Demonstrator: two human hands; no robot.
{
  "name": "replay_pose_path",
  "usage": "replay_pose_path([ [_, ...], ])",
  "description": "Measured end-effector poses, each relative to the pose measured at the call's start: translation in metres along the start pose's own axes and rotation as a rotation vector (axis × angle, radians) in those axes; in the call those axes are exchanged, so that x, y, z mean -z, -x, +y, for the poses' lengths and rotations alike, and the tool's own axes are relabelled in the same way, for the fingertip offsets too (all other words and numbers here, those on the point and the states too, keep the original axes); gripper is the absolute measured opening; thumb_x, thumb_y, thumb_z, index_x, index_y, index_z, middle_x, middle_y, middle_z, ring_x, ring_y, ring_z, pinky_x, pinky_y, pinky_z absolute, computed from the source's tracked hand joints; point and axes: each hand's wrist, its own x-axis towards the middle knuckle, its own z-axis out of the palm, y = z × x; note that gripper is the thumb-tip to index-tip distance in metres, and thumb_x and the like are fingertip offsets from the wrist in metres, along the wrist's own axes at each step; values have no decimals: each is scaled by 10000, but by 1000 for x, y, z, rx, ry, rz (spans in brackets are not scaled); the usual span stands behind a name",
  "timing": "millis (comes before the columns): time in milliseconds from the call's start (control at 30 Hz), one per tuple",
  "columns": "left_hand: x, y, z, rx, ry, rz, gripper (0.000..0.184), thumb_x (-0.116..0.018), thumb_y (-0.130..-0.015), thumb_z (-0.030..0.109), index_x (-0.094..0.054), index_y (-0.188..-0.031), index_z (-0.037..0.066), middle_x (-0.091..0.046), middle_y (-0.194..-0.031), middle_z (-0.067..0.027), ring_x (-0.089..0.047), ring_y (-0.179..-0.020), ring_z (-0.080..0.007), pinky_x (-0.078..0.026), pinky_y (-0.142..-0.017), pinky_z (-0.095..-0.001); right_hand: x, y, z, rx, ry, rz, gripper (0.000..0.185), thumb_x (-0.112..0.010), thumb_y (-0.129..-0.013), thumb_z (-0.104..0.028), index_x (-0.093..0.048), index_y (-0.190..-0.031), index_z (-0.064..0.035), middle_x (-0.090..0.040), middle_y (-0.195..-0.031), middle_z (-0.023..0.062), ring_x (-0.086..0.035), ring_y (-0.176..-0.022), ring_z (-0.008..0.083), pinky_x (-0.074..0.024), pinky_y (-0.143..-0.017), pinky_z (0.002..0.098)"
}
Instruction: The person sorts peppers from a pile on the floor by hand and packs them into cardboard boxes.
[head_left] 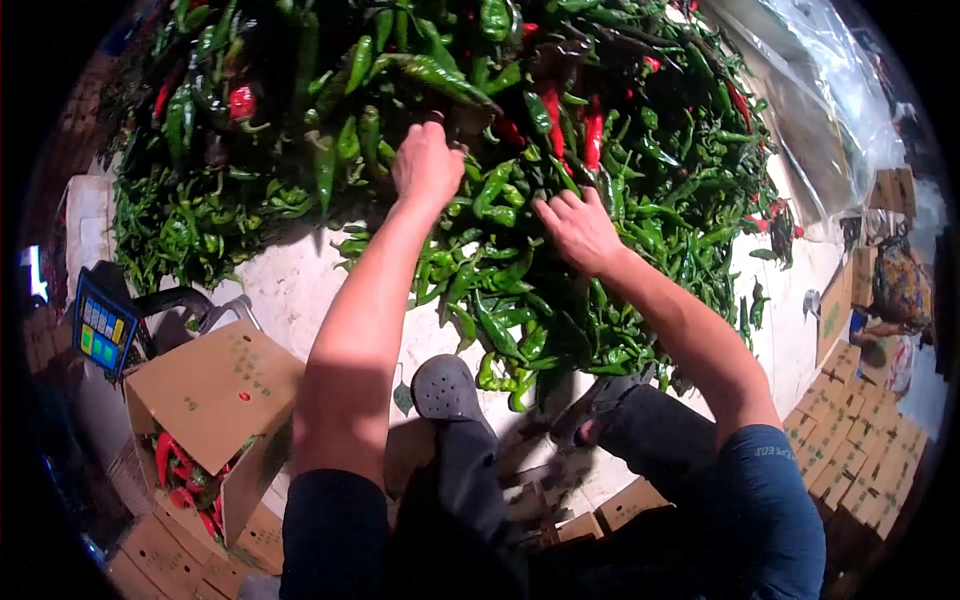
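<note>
A large heap of green peppers point(500, 325) with some red ones is spread over a pale surface in front of me. My left hand point(428, 168) reaches into the middle of the heap, fingers curled down among the peppers below a long green pepper point(435, 78). What its fingertips hold, if anything, is hidden. To its right, my right hand point(580, 232) is closed, knuckles up, at the heap's nearer part. A thin green pepper tip shows by its fingers, and two red peppers point(594, 135) lie just beyond. I cannot make out what that hand grips.
An open cardboard box point(215, 395) holding red peppers stands at the left, beside a scale display point(103, 325). Clear plastic sheeting point(815, 90) lies at the upper right. Stacked cartons point(860, 430) fill the right side. My shoe point(447, 388) is at the heap's near edge.
</note>
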Motion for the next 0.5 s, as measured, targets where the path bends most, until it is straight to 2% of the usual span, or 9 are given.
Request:
replay_pose_path([
  [67,-7,2,-3,38,-5,11,247,-649,-783,144,-623,-963,-25,-648,-979,-247,-627,-959,-435,-499,-845,-515,9,33,7,26,-81,-88,272,-619,-791,-189,-578,-1039,-87,-577,-938,47,-545,-976,237,-407,-846,428],
  [100,-11,6,-10,-44,17,66,265,-646,-778,131,-615,-988,-29,-651,-954,-233,-630,-856,-434,-518,-797,-480,20,47,6,20,-137,-97,267,-653,-767,-198,-572,-997,-90,-574,-922,50,-546,-968,247,-410,-842,428],
  [167,-1,22,-13,-45,203,-24,375,-653,-775,93,-596,-1117,-48,-659,-926,-202,-637,-721,-353,-530,-715,-413,42,70,-1,-91,-368,-78,336,-721,-726,-192,-574,-1007,-80,-579,-851,76,-579,-891,277,-436,-802,427],
  [200,-7,34,-22,10,354,-58,481,-641,-783,39,-550,-1248,-48,-662,-883,-133,-617,-643,-223,-517,-632,-333,49,74,-3,-286,-543,-38,346,-745,-743,-189,-581,-1024,-71,-597,-806,109,-612,-822,327,-474,-772,449],
  [233,-7,46,-26,180,563,-207,528,-614,-800,-7,-526,-1320,-23,-652,-883,-65,-623,-682,-143,-511,-613,-283,60,71,1,-352,-605,63,359,-738,-796,-205,-585,-1085,-56,-648,-837,154,-650,-825,355,-512,-765,444],
  [300,2,74,-25,417,851,-454,503,-585,-813,-32,-537,-1313,-6,-633,-903,-31,-643,-752,-144,-524,-624,-255,81,42,15,-709,-851,95,339,-739,-815,-217,-610,-1062,-25,-681,-865,173,-671,-810,323,-530,-753,400],
  [400,12,94,-29,611,1021,-623,494,-585,-826,-33,-539,-1317,2,-629,-980,-51,-657,-914,-162,-568,-658,-285,72,-25,64,-860,-1129,190,224,-729,-801,-157,-640,-935,-1,-678,-780,104,-633,-673,213,-514,-639,345],
  [433,17,98,-24,604,934,-636,491,-601,-842,-5,-531,-1328,-11,-647,-1090,-87,-663,-942,-170,-566,-743,-303,60,-47,78,-888,-1297,203,164,-722,-791,-129,-651,-877,-9,-664,-743,71,-606,-629,182,-500,-599,334],
  [500,-2,109,-42,348,739,-419,487,-649,-873,98,-528,-1329,-22,-670,-1144,-126,-673,-982,-201,-553,-807,-333,38,-86,85,-1048,-1560,123,121,-735,-763,-111,-655,-821,-41,-638,-707,41,-580,-598,157,-470,-552,327],
])
